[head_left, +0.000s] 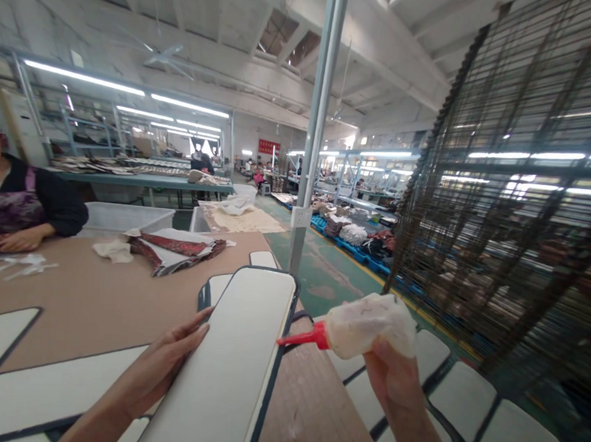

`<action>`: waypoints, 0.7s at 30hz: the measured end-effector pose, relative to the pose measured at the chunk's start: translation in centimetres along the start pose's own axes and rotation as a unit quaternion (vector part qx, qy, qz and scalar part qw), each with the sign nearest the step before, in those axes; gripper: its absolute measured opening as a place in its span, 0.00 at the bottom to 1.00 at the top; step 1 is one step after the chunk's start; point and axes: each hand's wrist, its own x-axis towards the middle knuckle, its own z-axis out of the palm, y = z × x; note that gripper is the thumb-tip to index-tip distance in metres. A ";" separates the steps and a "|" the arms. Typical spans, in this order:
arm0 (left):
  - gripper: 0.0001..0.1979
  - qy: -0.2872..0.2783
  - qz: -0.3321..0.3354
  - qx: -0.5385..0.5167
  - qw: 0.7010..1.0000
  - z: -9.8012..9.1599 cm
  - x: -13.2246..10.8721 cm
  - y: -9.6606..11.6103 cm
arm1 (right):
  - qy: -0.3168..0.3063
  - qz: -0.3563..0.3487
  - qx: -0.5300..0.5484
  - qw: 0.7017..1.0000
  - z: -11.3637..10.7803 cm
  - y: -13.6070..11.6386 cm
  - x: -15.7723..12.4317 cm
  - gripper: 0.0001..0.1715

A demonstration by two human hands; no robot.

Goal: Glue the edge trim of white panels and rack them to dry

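My left hand [175, 350] grips the left edge of a long white panel [237, 351] with rounded corners and a dark border. The panel is held tilted over the table's edge. My right hand [391, 367] is wrapped round a whitish squeeze bottle [369, 325] with a red nozzle [306, 337]. The bottle lies sideways, and the nozzle's tip is at the panel's right edge; whether it touches cannot be made out. Similar white panels [60, 380] with dark borders lie on the table to the left.
The brown table [99, 316] carries a red-patterned fabric piece [178, 247] and white scraps [27, 266]. A co-worker [21, 197] sits at the left. More white panels [465, 398] lie low on the right, near a tall wire rack [507, 194]. A post [315, 129] stands beyond the table.
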 end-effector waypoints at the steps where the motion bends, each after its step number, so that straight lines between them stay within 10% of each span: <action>1: 0.47 0.002 0.002 -0.001 1.000 0.1 0.0 0.0 | 0.007 -0.001 0.003 1.000 0.2 0.0 -0.1 0.26; 21: 0.29 0.043 0.029 -0.018 0.998 0.6 1.2 0.8 | -0.058 0.052 -0.014 0.997 -0.7 1.5 -2.1 0.19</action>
